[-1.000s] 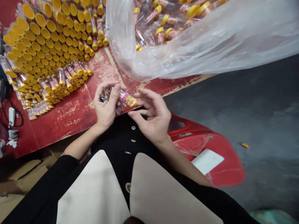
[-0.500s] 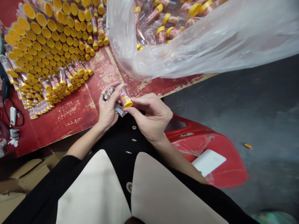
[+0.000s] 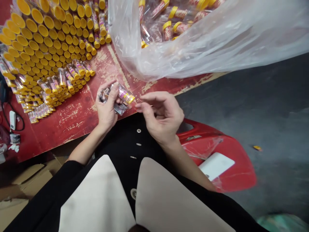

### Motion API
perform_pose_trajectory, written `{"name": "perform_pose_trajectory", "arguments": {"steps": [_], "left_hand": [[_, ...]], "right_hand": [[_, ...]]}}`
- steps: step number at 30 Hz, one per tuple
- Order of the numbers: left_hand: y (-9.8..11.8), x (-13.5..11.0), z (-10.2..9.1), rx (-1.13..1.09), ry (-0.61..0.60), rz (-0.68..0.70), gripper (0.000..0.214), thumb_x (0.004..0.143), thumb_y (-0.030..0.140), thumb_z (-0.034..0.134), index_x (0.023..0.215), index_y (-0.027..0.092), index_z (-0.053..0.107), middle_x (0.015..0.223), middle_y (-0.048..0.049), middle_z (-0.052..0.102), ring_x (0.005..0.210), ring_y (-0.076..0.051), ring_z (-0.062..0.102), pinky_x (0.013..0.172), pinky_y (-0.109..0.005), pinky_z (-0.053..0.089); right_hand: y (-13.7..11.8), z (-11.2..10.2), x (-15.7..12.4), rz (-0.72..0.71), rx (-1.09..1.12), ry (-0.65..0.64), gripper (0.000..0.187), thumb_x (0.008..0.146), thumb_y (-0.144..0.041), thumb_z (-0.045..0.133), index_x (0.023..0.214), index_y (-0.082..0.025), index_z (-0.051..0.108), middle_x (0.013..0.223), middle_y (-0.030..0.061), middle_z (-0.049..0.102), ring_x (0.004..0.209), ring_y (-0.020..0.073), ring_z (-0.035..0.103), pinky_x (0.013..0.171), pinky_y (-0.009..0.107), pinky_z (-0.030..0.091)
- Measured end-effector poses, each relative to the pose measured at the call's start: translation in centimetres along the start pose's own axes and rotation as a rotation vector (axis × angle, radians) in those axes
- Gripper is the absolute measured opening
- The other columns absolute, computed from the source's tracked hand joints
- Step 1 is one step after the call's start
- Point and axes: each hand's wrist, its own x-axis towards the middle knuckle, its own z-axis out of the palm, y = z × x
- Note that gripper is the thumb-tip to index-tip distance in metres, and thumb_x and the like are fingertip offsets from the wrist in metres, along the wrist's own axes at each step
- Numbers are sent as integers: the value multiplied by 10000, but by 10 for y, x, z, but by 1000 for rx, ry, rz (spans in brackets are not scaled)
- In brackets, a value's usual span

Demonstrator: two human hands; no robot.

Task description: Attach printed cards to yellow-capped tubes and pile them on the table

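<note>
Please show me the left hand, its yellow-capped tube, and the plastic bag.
Left hand [image 3: 105, 112], head view, back of hand.
Yellow-capped tube [image 3: 124, 94], head view, tube body.
Plastic bag [image 3: 217, 42], head view, top fold.

You have a red-painted table top [image 3: 79, 125], worn, its paint flaking to pale patches. On its left part lie yellow-capped clear plastic tubes [image 3: 48, 42], packed side by side in tight rows, most caps facing up and to the left. Just right of them, a clear polythene bag [image 3: 193, 42] full of more tubes rests on the far part and billows out past the table edge. Near the left edge you have a black cable [image 3: 23, 122] beside a white plug [image 3: 12, 120].
</note>
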Motion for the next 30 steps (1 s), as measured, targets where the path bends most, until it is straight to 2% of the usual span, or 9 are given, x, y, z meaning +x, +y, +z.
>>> {"name": "perform_pose_trajectory", "arguments": {"steps": [2,3,6,12,19,22,25,27,30], "left_hand": [[-2,-1,1,33,21,-14,327,761,459,822,982,248,704,693,46,581,525,-47,486,564,-201,439],[-4,-2,1,51,34,-18,345,765,475,813,1000,248,705,724,36,604,552,-53,517,590,-207,454],[-11,-3,1,49,71,28,359,770,505,797,994,241,705,707,33,596,613,-75,576,642,-218,480],[-17,6,-2,86,173,79,312,763,488,805,855,220,674,609,65,537,556,-60,537,625,-201,471],[-18,11,-10,176,123,178,378,770,559,770,864,210,662,718,23,614,632,-86,595,649,-221,484],[-16,9,-7,171,139,180,404,772,591,753,914,222,665,816,-5,644,785,-128,661,712,-239,506],[-12,1,0,141,83,126,470,744,577,788,1069,259,673,981,-29,669,950,-162,680,795,-261,517],[-10,-6,5,121,37,68,500,723,534,825,1123,277,672,1012,-27,662,938,-155,674,797,-259,516],[-10,-13,9,99,-16,42,436,742,465,835,1116,295,686,942,2,630,755,-92,617,701,-218,491]], "right_hand": [[4,5,-1,70,80,-52,374,856,-348,734,1193,-230,623,1051,44,710,834,135,725,659,227,639],[6,7,-1,84,107,-57,390,845,-355,746,1196,-233,627,1058,43,709,844,136,729,677,223,645],[11,12,1,113,165,-43,298,867,-332,722,1139,-224,665,1056,49,697,878,140,736,736,237,656],[12,11,4,80,227,-139,316,886,-329,700,1193,-253,686,1176,63,695,1055,194,727,871,346,667],[11,14,3,141,318,-125,262,914,-350,669,1153,-252,713,1104,49,760,956,182,765,792,336,686],[10,14,2,167,317,-97,249,918,-368,661,1128,-250,723,1048,44,775,894,189,775,736,344,693],[9,16,1,180,312,-35,243,906,-369,677,1112,-250,728,1007,41,780,856,189,778,712,336,690],[8,17,1,187,296,5,219,899,-357,688,1077,-239,735,974,38,782,785,170,772,682,312,683],[6,20,1,189,277,56,161,883,-334,711,994,-221,735,854,11,774,643,128,735,609,261,659]]}}
